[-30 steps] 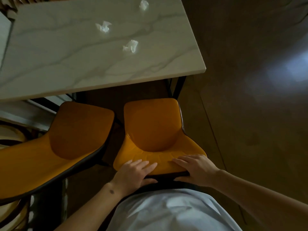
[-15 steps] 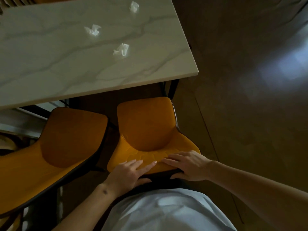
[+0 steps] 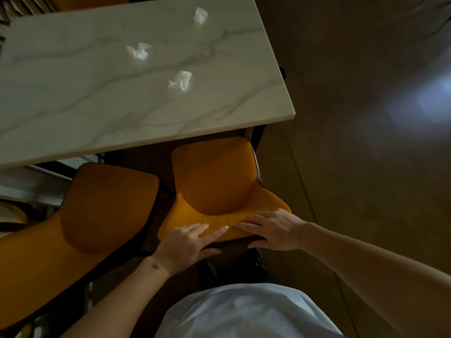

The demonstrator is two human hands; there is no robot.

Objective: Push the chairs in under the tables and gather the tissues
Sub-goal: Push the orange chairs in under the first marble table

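So the orange chair (image 3: pixel 214 184) is the one in play here. Both hands sit on the top edge of its backrest: the left hand (image 3: pixel 188 242) has its fingers lying fairly straight over the front face with the thumb tucked round the back edge, and the right hand (image 3: pixel 271 228) does much the same just beside it, fingers flat on top, thumb hooked under. More of a flat-handed clasp than a proper fist on either side, and nothing else is in either hand.

Ahead of the hands, the seat front is right at the edge of the marble table (image 3: pixel 73 98), barely under it, so I'd say most of the push is left to do.

What could go wrong, as I see it:
- The table leg (image 3: pixel 257 135) is just past the seat's front right corner. If the push drifts right, the seat could clip it.
- The second orange chair (image 3: pixel 102 211), left of the hands, is angled and close alongside. Drift left and the two could knock or their legs snag, though I can't see the legs well in this gloom.
- Bumping the table could scatter the three crumpled tissues (image 3: pixel 139 51) (image 3: pixel 181 80) (image 3: pixel 200 15) lying well beyond the hands on the tabletop. They're light, so one could slide off the edge.
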